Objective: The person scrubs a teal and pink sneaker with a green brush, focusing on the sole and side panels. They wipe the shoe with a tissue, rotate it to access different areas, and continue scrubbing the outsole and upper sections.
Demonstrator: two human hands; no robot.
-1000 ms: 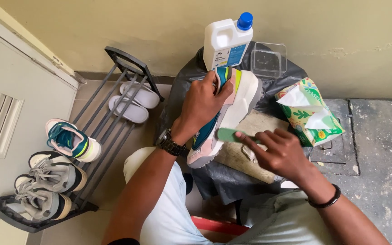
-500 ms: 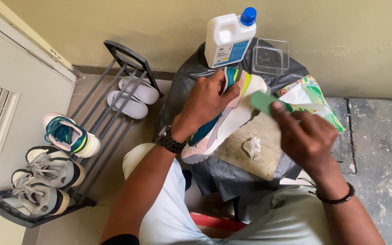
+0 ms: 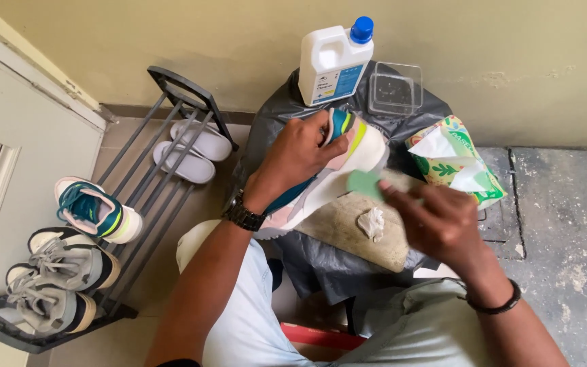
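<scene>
A: Where is the sneaker [image 3: 334, 173] now?
B: On the bench [image 3: 280, 115], on its black cover near the middle, toe toward the far edge where the jug [image 3: 334, 64] and clear tub [image 3: 395, 88] stand. The left hand [image 3: 300, 153] is clamped on its collar.
A: And the right hand [image 3: 443, 221]?
B: Its grip is closed on a green sponge [image 3: 365, 183]. Half a second ago the sponge was lifted off near the wipes pack [image 3: 456, 163]; now it is back touching the sole's side.
A: Meaning?
B: Likely another scrubbing stroke; cleaning looks mid-way. A crumpled wipe [image 3: 373, 222] lies on the tan cloth [image 3: 348, 228].
</scene>
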